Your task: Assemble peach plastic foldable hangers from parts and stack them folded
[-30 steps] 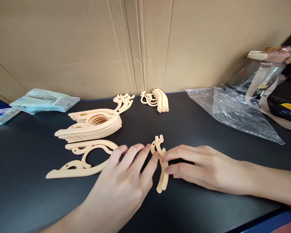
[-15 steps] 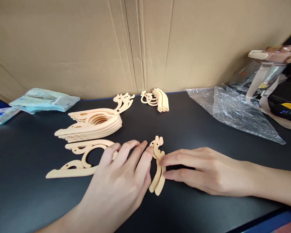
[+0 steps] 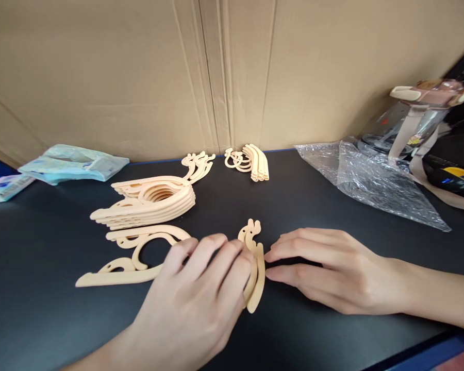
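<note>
Blue trim [image 3: 423, 354] is edging the near right corner of the black bench [image 3: 301, 340]. Between near and far edges, the left hand [image 3: 199, 293] is partly covering two pale curved pieces [image 3: 260, 273]; whether its grip is clamping them, one cannot tell. The right hand [image 3: 336, 273], grip apart, is lying just beside them. Brown cardboard [image 3: 100, 77] is rising behind the far edge.

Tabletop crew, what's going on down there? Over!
Left hand over small pieces, partly hiding them. Right hand beside them, touch unclear. Small pieces side by side. Big pieces close by left hand.
</note>
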`<state>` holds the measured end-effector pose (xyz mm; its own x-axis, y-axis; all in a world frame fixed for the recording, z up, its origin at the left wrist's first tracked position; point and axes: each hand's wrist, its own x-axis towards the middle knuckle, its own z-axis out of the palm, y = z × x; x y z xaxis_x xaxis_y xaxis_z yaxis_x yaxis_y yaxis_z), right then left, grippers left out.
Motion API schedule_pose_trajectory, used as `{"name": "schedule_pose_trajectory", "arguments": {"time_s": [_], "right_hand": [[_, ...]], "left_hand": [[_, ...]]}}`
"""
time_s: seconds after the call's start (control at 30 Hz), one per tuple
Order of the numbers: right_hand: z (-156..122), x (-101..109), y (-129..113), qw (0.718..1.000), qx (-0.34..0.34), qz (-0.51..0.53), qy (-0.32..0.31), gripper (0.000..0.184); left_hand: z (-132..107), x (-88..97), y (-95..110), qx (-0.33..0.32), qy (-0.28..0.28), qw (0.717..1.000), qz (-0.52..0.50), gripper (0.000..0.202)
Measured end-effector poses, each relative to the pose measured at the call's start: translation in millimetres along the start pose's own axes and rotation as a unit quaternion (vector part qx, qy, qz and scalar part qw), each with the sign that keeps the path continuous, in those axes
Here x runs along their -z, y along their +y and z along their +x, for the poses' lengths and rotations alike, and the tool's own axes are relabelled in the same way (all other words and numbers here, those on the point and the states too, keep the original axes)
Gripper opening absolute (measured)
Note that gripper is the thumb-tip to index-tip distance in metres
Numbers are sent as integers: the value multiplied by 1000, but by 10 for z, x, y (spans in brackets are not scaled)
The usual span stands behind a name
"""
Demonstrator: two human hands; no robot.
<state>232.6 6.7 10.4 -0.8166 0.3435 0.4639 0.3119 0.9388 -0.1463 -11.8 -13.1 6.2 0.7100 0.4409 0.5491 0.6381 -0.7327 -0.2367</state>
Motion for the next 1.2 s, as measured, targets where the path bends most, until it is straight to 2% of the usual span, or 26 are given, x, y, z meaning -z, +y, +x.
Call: {"name": "schedule_pose_trajectory", "arguments": {"time_s": [0.1,0.17,0.33,0.43,0.6,0.73,0.97,1.1,1.2], "right_hand": [[52,81,62,998,-27,-62,10,23],[126,144,171,992,-47,-116,4,23],[495,248,669,976,-81,-204,-19,24],[799,191,973,967,-88,-239,-34,25],[1191,-67,1263,930,-105,-330,-126,29],[1272,-207,1357,924,-122,-333,-140,26],[1274,-272,1415,927,-147,-313,-146,28],[1333,-213,1335,933,-150,-297,-137,28],[1303,-93,1163,942,-150,-276,-121,28]], "left_hand": [[-5,19,12,-30,13,999,-25,28],[-7,23,-2,-25,10,999,-23,29],[-3,5,-85,8,-7,1000,-8,26],[-9,-19,-114,2,-8,1000,6,26],[-15,-53,-119,-3,-8,1000,14,29],[-12,-57,-119,-6,-10,1000,18,30],[-10,-65,-116,-6,-15,1000,12,29],[-9,-73,-118,-6,-10,1000,11,29],[-14,-69,-114,-8,-11,1000,12,29]]}}
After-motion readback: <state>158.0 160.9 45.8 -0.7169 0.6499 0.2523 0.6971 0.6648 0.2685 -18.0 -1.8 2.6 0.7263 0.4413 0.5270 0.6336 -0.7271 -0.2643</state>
